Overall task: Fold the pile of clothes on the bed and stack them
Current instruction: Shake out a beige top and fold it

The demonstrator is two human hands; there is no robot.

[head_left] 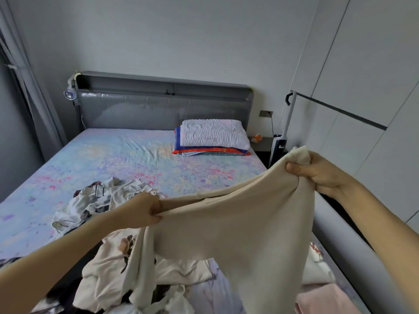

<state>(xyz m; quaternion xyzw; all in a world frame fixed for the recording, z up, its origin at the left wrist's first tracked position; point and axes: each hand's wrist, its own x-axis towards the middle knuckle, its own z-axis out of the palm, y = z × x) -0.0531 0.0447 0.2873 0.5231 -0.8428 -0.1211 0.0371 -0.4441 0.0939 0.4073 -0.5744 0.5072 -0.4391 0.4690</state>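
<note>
Aloft, left hand (145,210) and right hand (322,171) clutch a beige garment (238,225), probably hiding clothes (95,200).

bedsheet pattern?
Pale blue bedsheet with a scattered pink and purple floral print, clearest in the head view.

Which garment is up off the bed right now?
The plain beige garment, stretched in the air between the left hand and right hand. The printed white clothes and the pink piece lie on the bed.
</note>
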